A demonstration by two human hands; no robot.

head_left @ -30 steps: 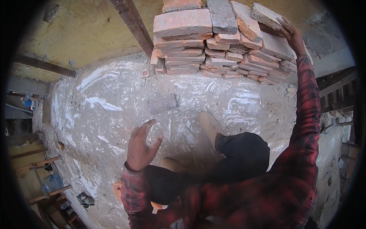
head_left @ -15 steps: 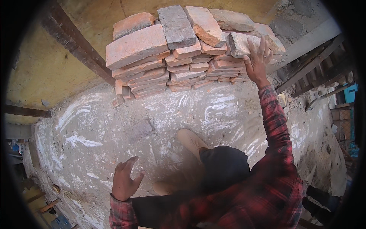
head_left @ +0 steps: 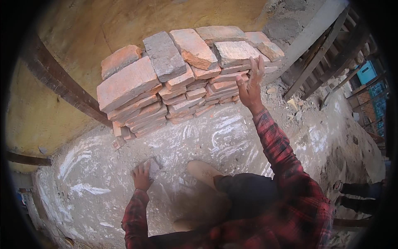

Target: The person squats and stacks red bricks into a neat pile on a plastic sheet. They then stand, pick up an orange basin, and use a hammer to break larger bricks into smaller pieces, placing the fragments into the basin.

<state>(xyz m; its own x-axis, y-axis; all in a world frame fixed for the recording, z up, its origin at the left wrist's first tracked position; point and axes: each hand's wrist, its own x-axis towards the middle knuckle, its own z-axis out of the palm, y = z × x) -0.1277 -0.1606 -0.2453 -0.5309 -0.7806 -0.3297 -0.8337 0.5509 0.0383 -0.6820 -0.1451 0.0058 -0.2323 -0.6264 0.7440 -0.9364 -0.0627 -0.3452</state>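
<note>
On the floor, my left hand (head_left: 141,176) is down over a dusty greyish brick (head_left: 154,165), its fingers bent round the near part and covering much of it. A stack of reddish bricks (head_left: 128,86) stands at the foot of the yellow wall, in uneven layers. My right hand (head_left: 251,89) is raised at the front right of that stack, open, with fingers stretched upward and nothing held. Just behind its fingertips lies a pale-faced brick (head_left: 235,53) on the top layer. A dark grey brick (head_left: 165,56) lies crosswise on top, left of the middle.
A dark curved post (head_left: 62,79) leans at the left by the yellow wall (head_left: 137,25). Wooden beams (head_left: 315,58) and rubble (head_left: 293,106) are to the right of the stack. My shoe (head_left: 202,172) is on the white-streaked floor (head_left: 89,189). Another person's legs (head_left: 360,189) show at the right edge.
My left hand has reached forward and down onto the floor brick. My right hand has come off the pale-faced brick, which now rests on the stack. The view has shifted.
</note>
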